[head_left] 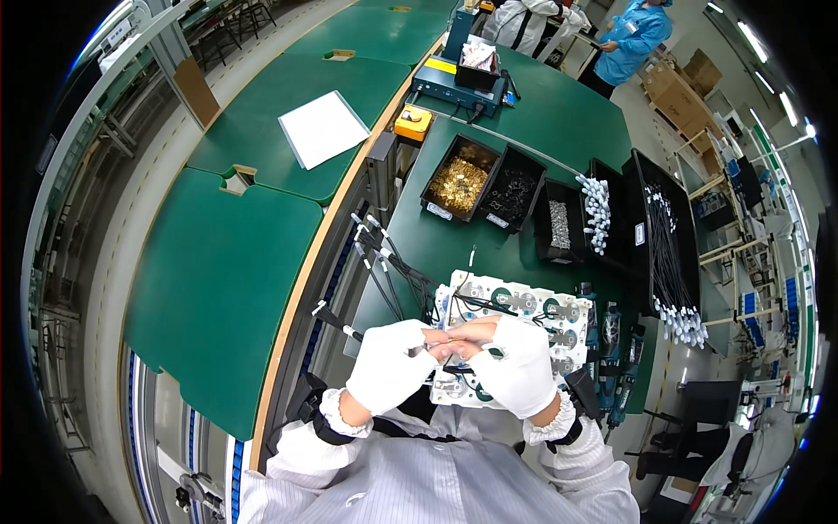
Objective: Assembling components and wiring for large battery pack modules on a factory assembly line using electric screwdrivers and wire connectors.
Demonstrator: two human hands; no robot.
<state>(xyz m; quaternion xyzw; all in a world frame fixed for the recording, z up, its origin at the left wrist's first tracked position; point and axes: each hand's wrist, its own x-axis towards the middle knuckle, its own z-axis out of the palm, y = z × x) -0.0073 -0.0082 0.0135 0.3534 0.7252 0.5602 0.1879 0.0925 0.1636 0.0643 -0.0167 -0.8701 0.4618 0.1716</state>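
Note:
My left hand (390, 365) and my right hand (513, 367), in white gloves with bare fingertips, meet over the left part of a white plastic plate (567, 349). Thumbs and fingers are pinched together. Whatever sits between them is too small and too covered to name. The plate carries several round metal pieces, and black wires (480, 304) run across it. To the left of the plate lies a bundle of black cables (403, 269) with white-marked ends, close to my left hand. Part of the plate is hidden under both hands.
Black bins hold gold-coloured small parts (461, 182), black parts (513, 194), silver screws (559, 225) and white-tipped cables (670, 262). Blue-black power screwdrivers (609, 336) lie right of the plate. A yellow box (413, 122) and a conveyor rail flank the bench. People stand at the far end.

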